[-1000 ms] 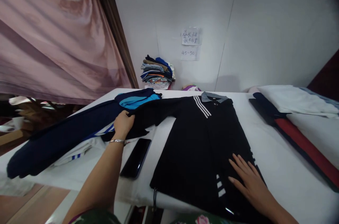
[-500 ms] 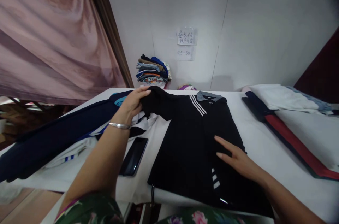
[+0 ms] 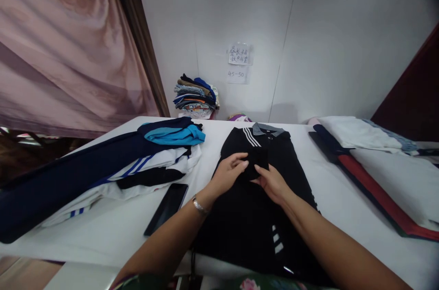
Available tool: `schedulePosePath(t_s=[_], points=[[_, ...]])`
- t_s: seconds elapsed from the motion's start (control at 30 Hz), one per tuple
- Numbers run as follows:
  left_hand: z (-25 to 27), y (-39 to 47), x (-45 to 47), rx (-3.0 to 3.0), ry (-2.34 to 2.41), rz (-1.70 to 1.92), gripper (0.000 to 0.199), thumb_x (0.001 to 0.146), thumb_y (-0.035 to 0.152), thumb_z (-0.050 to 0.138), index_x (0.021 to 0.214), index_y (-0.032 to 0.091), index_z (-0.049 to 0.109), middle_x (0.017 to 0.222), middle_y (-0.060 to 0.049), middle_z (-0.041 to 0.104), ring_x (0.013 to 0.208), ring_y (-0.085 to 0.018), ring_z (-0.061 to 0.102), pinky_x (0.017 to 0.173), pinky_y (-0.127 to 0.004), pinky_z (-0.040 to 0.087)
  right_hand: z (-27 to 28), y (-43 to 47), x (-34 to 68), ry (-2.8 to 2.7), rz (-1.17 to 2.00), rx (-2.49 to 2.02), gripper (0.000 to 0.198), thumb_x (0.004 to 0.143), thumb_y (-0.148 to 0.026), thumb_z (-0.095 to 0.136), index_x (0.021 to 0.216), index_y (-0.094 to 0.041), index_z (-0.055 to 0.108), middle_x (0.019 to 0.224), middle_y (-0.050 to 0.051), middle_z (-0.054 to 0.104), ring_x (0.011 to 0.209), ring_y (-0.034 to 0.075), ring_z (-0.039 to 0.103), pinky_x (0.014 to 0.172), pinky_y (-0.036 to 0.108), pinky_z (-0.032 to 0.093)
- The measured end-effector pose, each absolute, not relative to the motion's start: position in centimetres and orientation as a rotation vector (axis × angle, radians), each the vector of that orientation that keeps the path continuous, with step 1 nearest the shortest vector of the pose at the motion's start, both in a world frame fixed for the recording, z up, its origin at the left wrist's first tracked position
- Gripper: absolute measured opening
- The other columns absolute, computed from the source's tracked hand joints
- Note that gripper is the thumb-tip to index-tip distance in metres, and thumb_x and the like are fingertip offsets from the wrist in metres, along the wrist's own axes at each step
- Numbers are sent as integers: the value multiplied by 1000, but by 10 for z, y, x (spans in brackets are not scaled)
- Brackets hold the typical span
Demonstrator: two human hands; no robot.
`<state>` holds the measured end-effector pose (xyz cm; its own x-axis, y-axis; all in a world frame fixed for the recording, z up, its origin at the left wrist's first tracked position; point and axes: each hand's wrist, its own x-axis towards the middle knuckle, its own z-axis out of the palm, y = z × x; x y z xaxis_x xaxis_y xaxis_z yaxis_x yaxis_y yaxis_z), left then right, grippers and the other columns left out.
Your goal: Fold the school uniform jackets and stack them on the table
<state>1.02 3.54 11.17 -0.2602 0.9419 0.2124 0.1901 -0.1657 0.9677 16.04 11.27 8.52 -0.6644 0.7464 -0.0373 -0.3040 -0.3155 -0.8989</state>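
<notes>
A black jacket (image 3: 247,221) with a grey collar and white shoulder stripes lies flat on the white table in front of me. Its sleeve (image 3: 258,159) is folded inward over the chest. My left hand (image 3: 229,173) pinches the left edge of that folded sleeve, fingers curled and thumb against them. At the sleeve's other side, my right hand (image 3: 273,183) grips the cloth with the thumb on top and fingers beneath. Black on black makes the exact edges of the sleeve hard to see.
A phone (image 3: 167,207) lies left of the jacket. Beyond it spread navy, blue and white garments (image 3: 113,157). Folded clothes (image 3: 363,136) lie on the right, and a clothes stack (image 3: 196,95) stands against the wall. The white table (image 3: 103,239) has its near edge close to me.
My left hand has brought the sleeve from the far left inward over the jacket's chest. My right hand has moved up and left from the jacket's body and now grips the sleeve too.
</notes>
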Motion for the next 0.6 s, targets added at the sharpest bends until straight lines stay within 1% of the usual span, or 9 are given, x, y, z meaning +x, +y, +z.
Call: schedulePosePath(t_s=[0.07, 0.17, 0.23, 0.33, 0.47, 0.6], points=[[94, 16, -9, 1354, 1738, 1408, 38, 83, 37, 58, 116, 19, 63, 110, -9, 69, 101, -23, 64, 88, -36, 51, 90, 121, 164, -1184, 2097, -561, 27, 80, -28, 70, 104, -19, 64, 105, 8, 72, 98, 27, 68, 89, 49, 55], [59, -15, -31, 1414, 2150, 1221, 35, 82, 35, 57, 114, 21, 63, 124, -8, 63, 116, -24, 58, 100, -38, 45, 109, 143, 165, -1161, 2087, -530, 22, 82, -22, 66, 103, -21, 63, 103, 5, 73, 94, 24, 69, 88, 48, 56], [38, -35, -35, 1432, 2296, 1084, 37, 83, 36, 55, 117, 21, 62, 132, -9, 59, 124, -24, 52, 107, -38, 40, 125, 161, 162, -1172, 2046, -513, 18, 84, -19, 62, 102, -23, 63, 101, 3, 73, 91, 22, 70, 87, 47, 57], [19, -59, -30, 1420, 2410, 937, 41, 85, 35, 54, 121, 19, 59, 136, -11, 56, 127, -24, 50, 110, -38, 36, 154, 193, 156, -1206, 1968, -508, 14, 89, -16, 54, 99, -23, 61, 94, 1, 73, 84, 18, 70, 85, 43, 58], [18, -73, -20, 1388, 2529, 850, 42, 84, 32, 54, 124, 17, 57, 132, -13, 58, 124, -27, 53, 107, -40, 39, 200, 233, 146, -1271, 1869, -512, 15, 93, -16, 46, 96, -20, 60, 87, 1, 72, 81, 15, 70, 83, 37, 58], [27, -73, -19, 1227, 2522, 766, 49, 86, 36, 52, 131, 16, 51, 123, -15, 63, 112, -27, 61, 95, -39, 46, 250, 265, 134, -1344, 1716, -449, 11, 92, -18, 46, 91, -21, 57, 85, 0, 71, 83, 15, 68, 82, 39, 58]])
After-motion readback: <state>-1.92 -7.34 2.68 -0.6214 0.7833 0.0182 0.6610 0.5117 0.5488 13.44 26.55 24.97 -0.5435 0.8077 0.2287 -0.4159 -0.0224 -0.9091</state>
